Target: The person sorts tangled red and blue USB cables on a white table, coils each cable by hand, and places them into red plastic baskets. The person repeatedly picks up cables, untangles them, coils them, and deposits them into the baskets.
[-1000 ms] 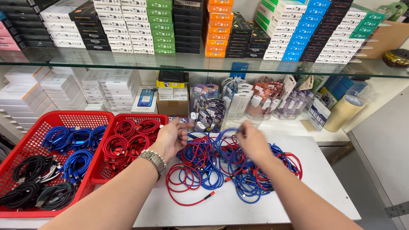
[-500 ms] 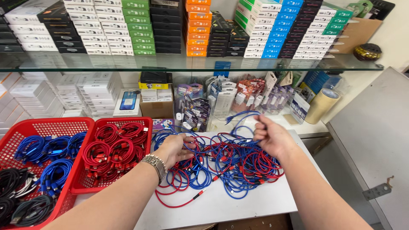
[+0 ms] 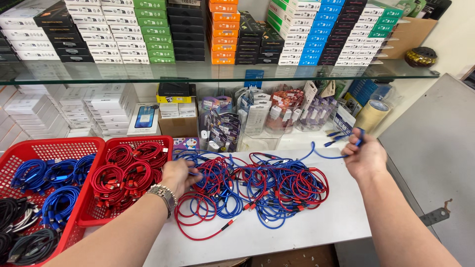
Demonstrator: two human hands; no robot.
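The right hand [image 3: 365, 157] has its fingers pinched on a blue cable [image 3: 324, 155], drawn up and rightward from the tangled pile of red and blue cables [image 3: 252, 190] on the white table [image 3: 297, 232]. The left hand [image 3: 179, 175] rests on the pile's left edge, fingers seemingly curled around strands. The cable looks light, limp and snag-prone; best taken near the plug end.

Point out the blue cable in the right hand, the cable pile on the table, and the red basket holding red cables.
Blue cable [image 3: 324, 156]: head view, on the strand leading to the right hand.
Cable pile [image 3: 267, 190]: head view, pile's middle.
Red basket [image 3: 129, 142]: head view, back rim.
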